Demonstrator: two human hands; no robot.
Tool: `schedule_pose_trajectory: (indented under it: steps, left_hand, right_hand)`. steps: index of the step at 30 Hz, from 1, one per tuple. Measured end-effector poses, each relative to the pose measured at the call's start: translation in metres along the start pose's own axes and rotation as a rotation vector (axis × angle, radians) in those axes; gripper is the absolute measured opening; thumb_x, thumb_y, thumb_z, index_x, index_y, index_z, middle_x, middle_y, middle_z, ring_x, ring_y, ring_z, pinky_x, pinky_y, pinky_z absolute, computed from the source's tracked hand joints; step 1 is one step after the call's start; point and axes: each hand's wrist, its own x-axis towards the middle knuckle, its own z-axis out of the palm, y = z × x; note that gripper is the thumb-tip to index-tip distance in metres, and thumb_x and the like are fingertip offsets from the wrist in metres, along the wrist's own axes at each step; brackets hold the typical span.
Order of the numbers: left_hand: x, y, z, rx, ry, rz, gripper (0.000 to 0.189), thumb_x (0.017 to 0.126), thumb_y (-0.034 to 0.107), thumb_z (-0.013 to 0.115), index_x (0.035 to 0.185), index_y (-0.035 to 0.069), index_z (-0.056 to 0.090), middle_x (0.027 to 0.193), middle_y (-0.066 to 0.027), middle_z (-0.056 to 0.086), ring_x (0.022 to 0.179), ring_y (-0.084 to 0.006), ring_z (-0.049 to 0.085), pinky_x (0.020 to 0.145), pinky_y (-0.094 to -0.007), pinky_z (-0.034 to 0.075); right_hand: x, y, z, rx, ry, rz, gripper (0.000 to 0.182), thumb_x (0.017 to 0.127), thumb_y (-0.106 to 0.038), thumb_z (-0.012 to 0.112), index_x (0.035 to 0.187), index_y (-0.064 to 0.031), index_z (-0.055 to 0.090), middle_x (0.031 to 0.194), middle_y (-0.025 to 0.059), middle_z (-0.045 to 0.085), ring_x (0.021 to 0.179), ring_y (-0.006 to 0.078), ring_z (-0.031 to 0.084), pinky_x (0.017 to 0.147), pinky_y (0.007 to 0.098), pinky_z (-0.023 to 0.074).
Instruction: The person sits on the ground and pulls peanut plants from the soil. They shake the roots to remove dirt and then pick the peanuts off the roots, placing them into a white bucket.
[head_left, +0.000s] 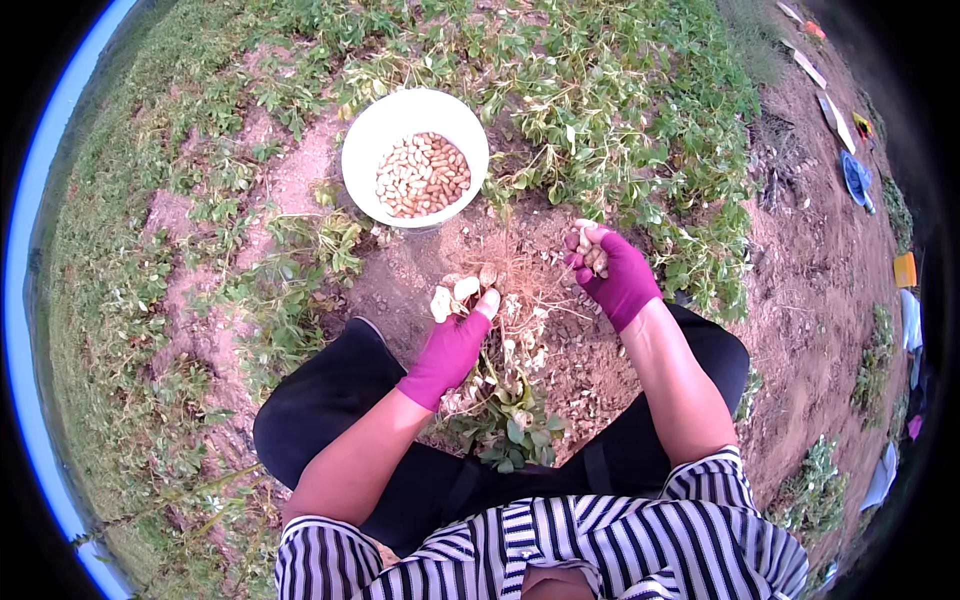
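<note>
My left hand (454, 345), in a magenta fingerless glove, is closed at the root end of an uprooted peanut plant (517, 300), with pale pods at its fingertips. The plant's roots spread upward and its green leaves lie between my legs. Several peanut pods (592, 255) are gathered in the curled fingers of my right hand (619, 281), gloved alike, to the right of the roots. Beyond my hands stands a white bucket (360, 161), partly filled with peanuts in their shells (424, 176).
Leafy plants (600, 112) cover the ground beyond the bucket and to the left. Bare reddish soil (795, 300) runs along the right side, where a blue object (856, 178), a yellow object (904, 270) and pale flat pieces lie far off. My bent legs flank the plant.
</note>
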Motion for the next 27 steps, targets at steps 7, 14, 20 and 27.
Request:
schedule_pose_trajectory:
  steps: [7, 14, 20, 27]
  left_hand:
    - [-0.015, -0.017, 0.006, -0.053, -0.186, 0.178, 0.02, 0.083, 0.008, 0.06, 0.101, 0.004, 0.054, 0.095, -0.0006, 0.057, 0.088, -0.0069, 0.053, 0.08, -0.0236, 0.042]
    - [-0.017, -0.02, -0.001, -0.069, -0.244, 0.099, 0.015, 0.08, -0.005, 0.056, 0.081, 0.005, 0.046, 0.076, 0.0049, 0.049, 0.078, -0.0037, 0.053, 0.07, -0.0209, 0.043]
    - [-0.021, -0.032, -0.011, 0.072, -0.368, 0.219, 0.027, 0.075, 0.003, 0.065, 0.099, 0.003, 0.051, 0.086, 0.0002, 0.056, 0.082, -0.0085, 0.055, 0.071, -0.0246, 0.045]
    - [-0.019, -0.009, -0.003, -0.101, -0.776, -0.176, 0.037, 0.076, 0.01, 0.059, 0.111, 0.004, 0.047, 0.088, 0.0002, 0.054, 0.073, -0.0087, 0.052, 0.065, -0.0234, 0.043]
  right_hand:
    - [0.049, 0.004, 0.086, 0.009, -0.417, -0.041, 0.073, 0.086, -0.049, 0.049, 0.137, -0.0048, 0.022, 0.137, 0.0199, 0.029, 0.115, 0.0357, 0.043, 0.093, 0.0467, 0.0423]
    - [0.013, 0.011, 0.061, -0.619, -0.323, -0.058, 0.024, 0.088, -0.022, 0.054, 0.1, -0.002, 0.057, 0.097, 0.0063, 0.06, 0.082, 0.0137, 0.059, 0.072, 0.028, 0.0495]
    - [-0.023, 0.012, 0.034, -0.922, -0.536, 0.046, 0.024, 0.085, -0.028, 0.06, 0.09, -0.0043, 0.061, 0.078, -0.0005, 0.059, 0.068, 0.0064, 0.051, 0.062, 0.0232, 0.0421]
    - [-0.045, 0.022, 0.014, -0.926, -0.927, 0.003, 0.039, 0.081, -0.027, 0.066, 0.111, -0.0031, 0.055, 0.094, 0.004, 0.062, 0.091, 0.0118, 0.055, 0.08, 0.0281, 0.0438]
